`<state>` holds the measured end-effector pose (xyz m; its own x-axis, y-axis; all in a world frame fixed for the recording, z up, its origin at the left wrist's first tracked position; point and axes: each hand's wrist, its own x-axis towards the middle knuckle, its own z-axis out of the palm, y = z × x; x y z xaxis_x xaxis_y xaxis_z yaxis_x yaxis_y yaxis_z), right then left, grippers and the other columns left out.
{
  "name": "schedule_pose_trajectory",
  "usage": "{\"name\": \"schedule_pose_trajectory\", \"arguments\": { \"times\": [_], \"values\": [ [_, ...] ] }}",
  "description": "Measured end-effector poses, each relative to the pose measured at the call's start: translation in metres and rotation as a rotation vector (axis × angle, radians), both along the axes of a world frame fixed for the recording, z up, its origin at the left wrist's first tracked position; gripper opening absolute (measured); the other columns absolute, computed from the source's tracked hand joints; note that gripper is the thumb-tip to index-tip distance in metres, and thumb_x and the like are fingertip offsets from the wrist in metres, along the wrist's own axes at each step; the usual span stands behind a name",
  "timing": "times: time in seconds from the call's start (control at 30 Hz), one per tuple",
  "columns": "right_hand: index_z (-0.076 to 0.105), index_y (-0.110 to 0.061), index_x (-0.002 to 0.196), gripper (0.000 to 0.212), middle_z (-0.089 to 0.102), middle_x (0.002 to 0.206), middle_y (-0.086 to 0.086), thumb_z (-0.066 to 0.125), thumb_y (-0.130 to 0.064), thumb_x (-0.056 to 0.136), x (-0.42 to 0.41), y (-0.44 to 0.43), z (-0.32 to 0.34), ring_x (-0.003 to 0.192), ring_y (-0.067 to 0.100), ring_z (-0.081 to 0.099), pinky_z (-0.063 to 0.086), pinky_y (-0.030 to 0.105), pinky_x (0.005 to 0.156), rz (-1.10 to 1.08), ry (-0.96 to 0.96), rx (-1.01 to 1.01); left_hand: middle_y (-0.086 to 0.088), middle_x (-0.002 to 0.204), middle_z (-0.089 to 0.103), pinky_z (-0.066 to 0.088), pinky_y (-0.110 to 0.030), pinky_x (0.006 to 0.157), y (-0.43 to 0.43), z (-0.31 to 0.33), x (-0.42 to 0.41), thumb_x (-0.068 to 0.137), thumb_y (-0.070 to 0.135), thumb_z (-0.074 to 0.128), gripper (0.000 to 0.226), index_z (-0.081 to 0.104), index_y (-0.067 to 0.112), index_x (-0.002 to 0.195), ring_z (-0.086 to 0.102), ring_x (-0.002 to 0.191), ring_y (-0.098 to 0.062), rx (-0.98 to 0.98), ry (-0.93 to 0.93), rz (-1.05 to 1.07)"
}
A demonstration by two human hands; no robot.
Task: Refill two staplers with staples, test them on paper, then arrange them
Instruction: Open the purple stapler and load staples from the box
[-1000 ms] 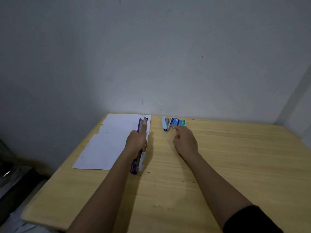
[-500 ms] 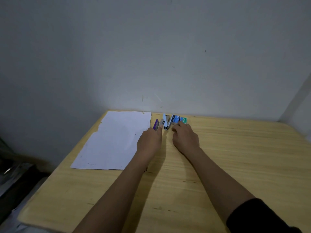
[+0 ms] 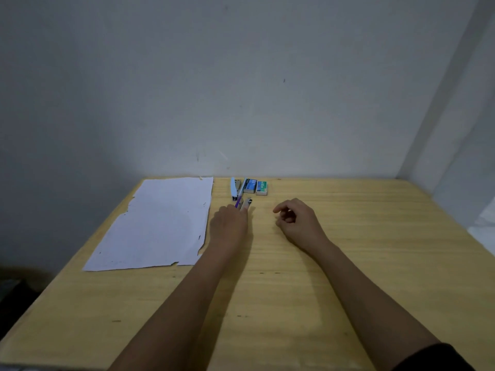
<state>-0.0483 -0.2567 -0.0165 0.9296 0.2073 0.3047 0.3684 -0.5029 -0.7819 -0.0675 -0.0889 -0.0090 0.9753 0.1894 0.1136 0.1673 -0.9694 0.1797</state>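
Near the table's (image 3: 348, 263) far edge: left hand (image 3: 229, 227) gripping purple stapler (image 3: 242, 203), just short of white stapler (image 3: 235, 187) and two staple boxes (image 3: 255, 186). Right hand (image 3: 297, 223) empty, fingers loosely curled. Toward far left corner: torn paper sheet (image 3: 158, 223).

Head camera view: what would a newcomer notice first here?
First, the large white torn-edged paper sheet lying flat on the far left of the pale wooden table. Next, the left hand on a purple stapler, just before a white stapler and two small staple boxes by the wall.
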Motion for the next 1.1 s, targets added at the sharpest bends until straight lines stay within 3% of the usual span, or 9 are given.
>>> {"name": "schedule_pose_trajectory", "arguments": {
  "times": [0.07, 0.17, 0.3, 0.4, 0.57, 0.8, 0.97, 1.1],
  "values": [
    [0.065, -0.018, 0.091, 0.026, 0.052, 0.090, -0.009, 0.066, 0.003, 0.075, -0.001, 0.000, 0.000, 0.076, 0.004, 0.058, 0.047, 0.008, 0.069, 0.010, 0.030, 0.037, -0.013, 0.113, 0.057, 0.034, -0.030, 0.066, 0.000, 0.000, -0.001, 0.102, 0.034, 0.024, 0.043, 0.044, 0.006, 0.128, 0.054, 0.094, -0.026, -0.010, -0.039, 0.014],
    [0.064, -0.020, 0.092, 0.025, 0.054, 0.096, -0.006, 0.066, 0.000, 0.077, -0.002, 0.001, 0.001, 0.081, 0.006, 0.059, 0.047, 0.012, 0.071, 0.018, 0.031, 0.053, -0.012, 0.109, 0.059, 0.033, -0.030, 0.070, 0.000, 0.002, -0.008, 0.102, 0.037, 0.023, 0.042, 0.048, 0.007, 0.116, 0.055, 0.098, -0.026, -0.003, -0.089, 0.027],
    [0.065, -0.018, 0.092, 0.021, 0.058, 0.102, 0.002, 0.062, 0.000, 0.081, 0.001, 0.001, 0.002, 0.081, 0.008, 0.060, 0.049, 0.011, 0.071, -0.026, 0.033, 0.150, -0.011, 0.110, 0.057, 0.037, -0.031, 0.076, 0.001, 0.003, -0.010, 0.102, 0.035, 0.024, 0.038, 0.047, 0.008, 0.117, 0.053, 0.100, -0.025, 0.097, -0.078, 0.004],
    [0.064, -0.021, 0.091, 0.020, 0.060, 0.105, 0.002, 0.060, -0.003, 0.083, 0.007, 0.003, 0.004, 0.080, 0.008, 0.058, 0.053, 0.023, 0.074, -0.085, 0.075, 0.196, -0.010, 0.115, 0.054, 0.037, -0.031, 0.081, 0.001, 0.002, -0.009, 0.102, 0.034, 0.025, 0.037, 0.045, 0.010, 0.123, 0.049, 0.104, -0.025, 0.121, -0.056, -0.018],
    [0.065, -0.016, 0.095, 0.018, 0.064, 0.107, 0.003, 0.056, -0.004, 0.086, 0.026, 0.011, 0.008, 0.081, 0.007, 0.055, 0.040, 0.013, 0.067, -0.143, 0.092, 0.223, -0.009, 0.125, 0.048, 0.038, -0.033, 0.089, 0.006, 0.002, -0.006, 0.101, 0.033, 0.028, 0.036, 0.042, 0.013, 0.127, 0.043, 0.114, -0.027, 0.090, -0.028, -0.007],
    [0.062, -0.014, 0.114, 0.030, 0.056, 0.122, 0.006, 0.053, -0.006, 0.087, 0.058, 0.038, 0.003, 0.112, 0.017, 0.052, 0.040, 0.025, 0.090, -0.228, 0.050, 0.044, -0.007, 0.123, 0.048, 0.041, -0.032, 0.088, 0.014, 0.008, -0.005, 0.100, 0.027, 0.039, 0.031, 0.048, 0.011, 0.125, 0.044, 0.110, -0.023, -0.118, -0.058, -0.037],
    [0.052, -0.015, 0.132, 0.038, 0.047, 0.141, 0.003, 0.043, -0.013, 0.094, 0.068, 0.049, -0.004, 0.129, 0.021, 0.039, 0.032, 0.030, 0.104, -0.113, -0.021, -0.220, -0.006, 0.122, 0.050, 0.042, -0.032, 0.090, 0.021, 0.005, -0.006, 0.098, 0.031, 0.044, 0.036, 0.053, 0.012, 0.128, 0.045, 0.110, -0.021, -0.270, -0.105, -0.041],
    [0.060, -0.012, 0.123, 0.032, 0.057, 0.132, 0.006, 0.048, -0.019, 0.094, 0.066, 0.051, -0.003, 0.120, 0.021, 0.049, 0.037, 0.026, 0.095, -0.133, -0.041, -0.246, -0.004, 0.124, 0.050, 0.042, -0.032, 0.092, 0.025, 0.001, -0.005, 0.096, 0.037, 0.046, 0.042, 0.052, 0.013, 0.131, 0.045, 0.113, -0.020, -0.312, -0.124, -0.021]
  ]
}}
